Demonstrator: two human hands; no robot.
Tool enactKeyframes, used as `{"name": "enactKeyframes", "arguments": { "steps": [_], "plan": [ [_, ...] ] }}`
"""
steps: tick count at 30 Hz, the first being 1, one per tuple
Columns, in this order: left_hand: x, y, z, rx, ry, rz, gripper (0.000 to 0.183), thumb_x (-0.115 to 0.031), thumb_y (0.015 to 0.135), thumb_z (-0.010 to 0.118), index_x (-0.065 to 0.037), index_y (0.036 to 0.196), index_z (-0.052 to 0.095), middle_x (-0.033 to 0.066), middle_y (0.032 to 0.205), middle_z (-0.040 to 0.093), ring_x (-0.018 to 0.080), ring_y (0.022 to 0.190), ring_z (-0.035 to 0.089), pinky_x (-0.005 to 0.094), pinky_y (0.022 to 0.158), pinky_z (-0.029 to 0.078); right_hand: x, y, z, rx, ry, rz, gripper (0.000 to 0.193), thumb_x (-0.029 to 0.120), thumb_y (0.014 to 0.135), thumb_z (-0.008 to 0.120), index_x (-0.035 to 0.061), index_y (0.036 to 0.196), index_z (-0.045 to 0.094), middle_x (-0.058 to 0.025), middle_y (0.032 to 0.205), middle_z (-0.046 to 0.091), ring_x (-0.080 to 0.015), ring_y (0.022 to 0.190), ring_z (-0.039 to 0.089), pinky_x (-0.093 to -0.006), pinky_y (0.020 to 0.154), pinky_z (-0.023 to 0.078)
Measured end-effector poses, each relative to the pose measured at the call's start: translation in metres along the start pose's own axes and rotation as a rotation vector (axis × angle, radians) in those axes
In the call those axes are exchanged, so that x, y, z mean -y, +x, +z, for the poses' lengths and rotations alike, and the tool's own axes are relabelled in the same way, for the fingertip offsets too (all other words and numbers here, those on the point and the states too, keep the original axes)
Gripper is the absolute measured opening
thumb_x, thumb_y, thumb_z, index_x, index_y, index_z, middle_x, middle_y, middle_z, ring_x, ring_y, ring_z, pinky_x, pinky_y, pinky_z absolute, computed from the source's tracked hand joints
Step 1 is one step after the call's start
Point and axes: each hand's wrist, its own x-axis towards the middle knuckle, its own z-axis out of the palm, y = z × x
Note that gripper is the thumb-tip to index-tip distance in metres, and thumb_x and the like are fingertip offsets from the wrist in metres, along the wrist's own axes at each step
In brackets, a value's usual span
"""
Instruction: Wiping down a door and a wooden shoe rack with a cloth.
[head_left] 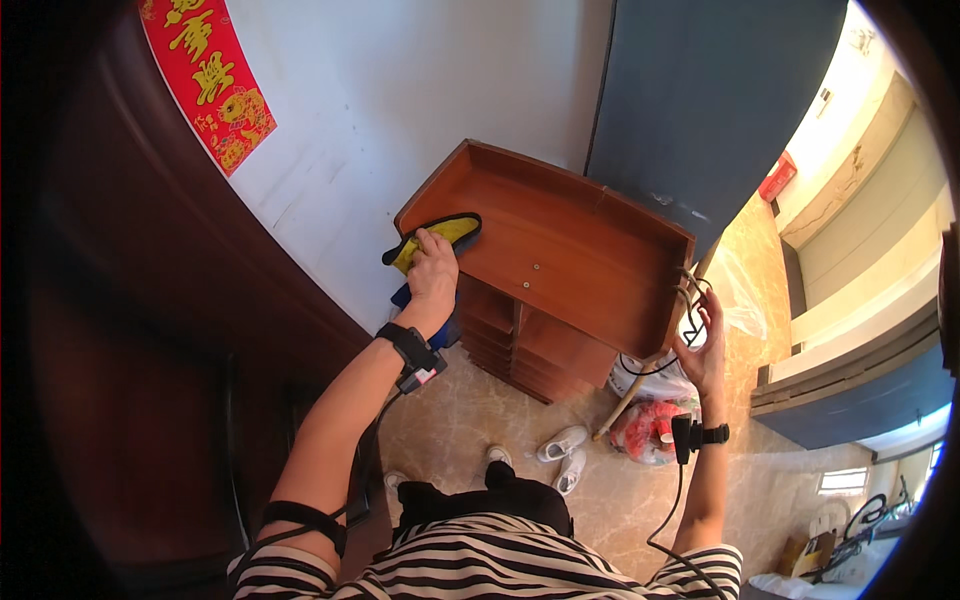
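Note:
A brown wooden cabinet with a raised rim around its top stands before me, its front shelves visible below. My left hand is closed on a yellow slipper-shaped piece with a black edge, at the left end of the cabinet top. Beneath that wrist shows some dark blue material, partly hidden by my arm. At the cabinet's right end, my right hand has its fingers extended beside the rim. Thin cables hang over the rim near those fingertips; whether I touch them I cannot tell.
White shoes lie on the tiled floor near my feet. Under my right hand are plastic bags with red contents and a wooden stick. A dark wooden door rises at left, a grey-blue panel behind the cabinet.

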Motion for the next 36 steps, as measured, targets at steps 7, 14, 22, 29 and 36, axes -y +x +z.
{"name": "enactKeyframes", "arguments": {
  "steps": [7,14,22,29,36],
  "plan": [
    [0.043,-0.016,-0.038,0.282,-0.533,0.046,0.036,-0.007,0.074,0.06,0.008,0.103,0.044,0.0318,0.105,0.049,0.0371,0.079,0.059,0.0391,0.067,0.052,0.074,-0.027,-0.016,-0.281,-0.22,-0.116,0.062,0.003,0.073,0.067,-0.0013,0.128,0.038,-0.0174,0.126,0.044,-0.0288,0.114,0.046,-0.0375,0.096,0.038],
    [0.035,-0.079,-0.06,0.463,-1.207,-0.003,0.036,-0.026,0.081,0.058,0.001,0.102,0.048,0.0228,0.092,0.058,0.0382,0.087,0.056,0.042,0.076,0.045,0.132,-0.083,0.117,0.396,0.496,0.105,0.07,0.018,0.073,0.075,0.0029,0.129,0.035,-0.0141,0.117,0.051,-0.0221,0.108,0.051,-0.0321,0.089,0.044],
    [0.04,-0.085,-0.081,0.458,-1.166,0.224,0.034,-0.017,0.087,0.056,0.002,0.115,0.05,0.0147,0.099,0.061,0.0214,0.09,0.059,0.0316,0.072,0.048,0.106,-0.125,0.194,0.225,0.891,0.52,0.052,0.001,0.078,0.064,0.0105,0.121,0.035,-0.007,0.095,0.055,-0.013,0.085,0.053,-0.0269,0.071,0.046],
    [0.061,0.027,-0.07,-0.365,-0.65,0.057,0.054,-0.018,0.083,0.059,0.003,0.127,0.037,0.0275,0.12,0.043,0.0396,0.11,0.042,0.0421,0.094,0.034,0.082,-0.113,0.144,-0.118,0.69,0.641,0.043,0.004,0.078,0.065,0.0043,0.115,0.044,-0.004,0.098,0.054,-0.011,0.087,0.051,-0.0227,0.076,0.043],
    [0.051,0.064,-0.016,-0.032,-0.752,0.0,0.049,-0.021,0.082,0.06,0.002,0.123,0.043,0.0239,0.106,0.056,0.0402,0.099,0.052,0.042,0.086,0.042,0.007,-0.071,0.225,0.254,-0.104,0.041,0.056,0.014,0.08,0.055,-0.0009,0.13,0.035,-0.0165,0.128,0.044,-0.0302,0.118,0.039,-0.0385,0.101,0.028]
  ]
}}
